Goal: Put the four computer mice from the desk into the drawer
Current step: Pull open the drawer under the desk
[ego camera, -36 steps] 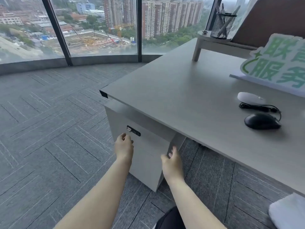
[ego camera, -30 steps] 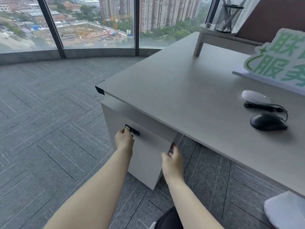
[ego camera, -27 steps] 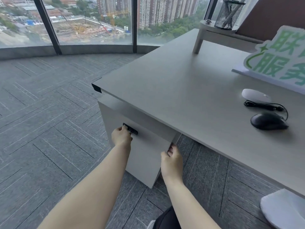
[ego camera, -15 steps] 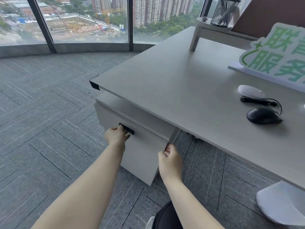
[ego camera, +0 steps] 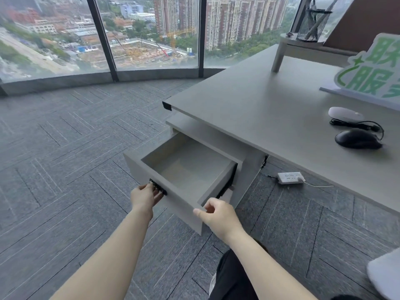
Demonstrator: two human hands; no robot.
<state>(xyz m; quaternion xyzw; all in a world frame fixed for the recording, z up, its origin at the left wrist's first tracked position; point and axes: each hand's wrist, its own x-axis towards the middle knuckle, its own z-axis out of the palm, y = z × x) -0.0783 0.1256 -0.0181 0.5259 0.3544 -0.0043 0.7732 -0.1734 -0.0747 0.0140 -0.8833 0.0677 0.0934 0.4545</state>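
Note:
The grey drawer (ego camera: 218, 182) under the desk's left corner stands pulled out, and nothing lies inside it. My left hand (ego camera: 145, 198) grips the black handle (ego camera: 159, 188) on the drawer front. My right hand (ego camera: 218, 215) holds the drawer front's right corner. On the desk (ego camera: 259, 109) at the right lie a white mouse (ego camera: 344, 114) and, nearer to me, a black mouse (ego camera: 357, 139) with a coiled black cable (ego camera: 357, 124) between them. No other mice show in this view.
A green-and-white sign (ego camera: 372, 70) stands at the desk's back right. A small riser (ego camera: 303, 45) with a mesh pen cup (ego camera: 311, 24) is behind it. A white power strip (ego camera: 290, 177) lies on the carpet under the desk. Windows run along the far side.
The drawer was shut and has slid out toward me. Both hands came back with its front, the left on the handle, the right on the corner.

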